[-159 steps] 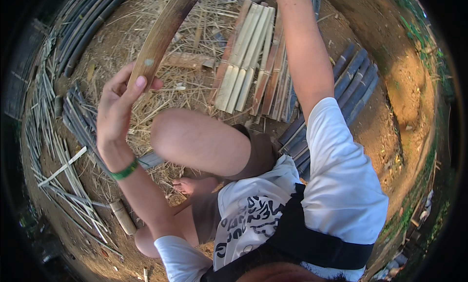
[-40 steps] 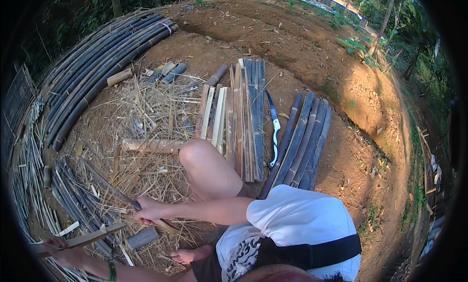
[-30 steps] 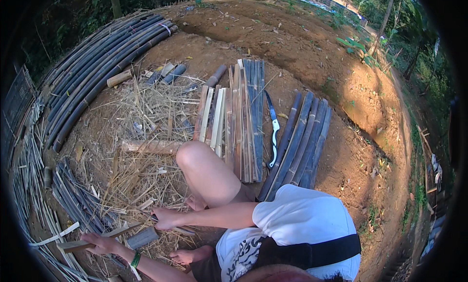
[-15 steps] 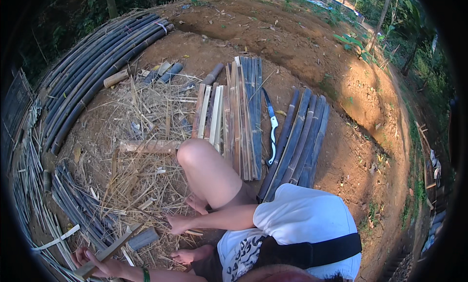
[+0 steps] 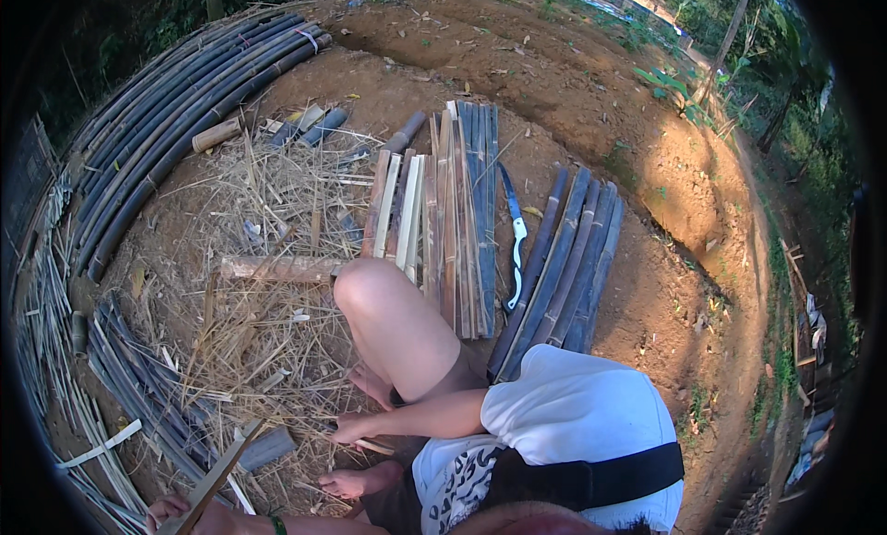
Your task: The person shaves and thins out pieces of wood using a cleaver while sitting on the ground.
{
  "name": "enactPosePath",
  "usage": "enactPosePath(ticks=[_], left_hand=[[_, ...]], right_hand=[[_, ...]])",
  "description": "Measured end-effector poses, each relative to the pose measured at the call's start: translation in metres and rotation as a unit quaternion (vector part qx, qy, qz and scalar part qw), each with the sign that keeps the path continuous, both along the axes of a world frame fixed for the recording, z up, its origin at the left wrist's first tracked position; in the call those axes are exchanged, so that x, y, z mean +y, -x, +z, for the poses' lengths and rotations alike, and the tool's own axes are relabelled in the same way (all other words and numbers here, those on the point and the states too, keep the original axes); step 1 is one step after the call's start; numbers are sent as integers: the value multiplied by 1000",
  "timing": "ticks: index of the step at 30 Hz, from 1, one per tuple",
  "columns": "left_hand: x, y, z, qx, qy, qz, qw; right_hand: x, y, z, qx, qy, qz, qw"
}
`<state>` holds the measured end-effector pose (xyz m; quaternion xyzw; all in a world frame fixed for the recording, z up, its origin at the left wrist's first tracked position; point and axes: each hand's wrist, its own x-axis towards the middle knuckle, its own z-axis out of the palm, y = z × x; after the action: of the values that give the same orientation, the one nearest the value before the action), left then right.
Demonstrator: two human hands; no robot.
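My left hand point(image 5: 189, 516), at the lower left edge with a dark bracelet on its wrist, is closed round a split bamboo strip point(image 5: 217, 475). The strip slants up to the right, and its lower end runs out of the picture. Nearer my body, my right hand point(image 5: 351, 429) is closed on a thin tool with a pale handle point(image 5: 375, 445). The handle sticks out behind the fist; the tool's front part is too thin and dark to make out. A short split bamboo piece point(image 5: 268, 449) lies on the ground between my hands.
A bamboo piece point(image 5: 277, 268) lies across the shavings point(image 5: 249, 341) beyond my knee. Split slats point(image 5: 448, 230) and a white-handled folding saw point(image 5: 517, 258) lie beside dark bamboo lengths point(image 5: 564, 267). Long poles point(image 5: 185, 128) are stacked far left, with dark strips point(image 5: 152, 396) nearer.
My left hand has moved down toward the lower edge, and the bamboo strip stands at a steeper slant. My right hand has drawn slightly right, toward my body.
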<state>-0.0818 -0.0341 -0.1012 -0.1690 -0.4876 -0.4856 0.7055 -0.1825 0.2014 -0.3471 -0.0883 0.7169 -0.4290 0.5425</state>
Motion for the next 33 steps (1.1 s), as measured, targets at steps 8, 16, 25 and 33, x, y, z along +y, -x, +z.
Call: enactPosePath(ticks=[8, 16, 25, 33], left_hand=[[-53, -37, -15, -82, 48, -26, 995], [36, -18, 67, -7, -94, 137, 986], [20, -51, 54, -104, -146, 222, 958], [41, -68, 79, -135, -209, 66, 966]], right_hand=[[-10, 5, 5, 7, 14, 4, 1000], [-10, 2, 9, -55, 29, -61, 996], [-7, 12, 54, 114, 57, -29, 991], [-20, -22, 150, 120, 194, -3, 974]])
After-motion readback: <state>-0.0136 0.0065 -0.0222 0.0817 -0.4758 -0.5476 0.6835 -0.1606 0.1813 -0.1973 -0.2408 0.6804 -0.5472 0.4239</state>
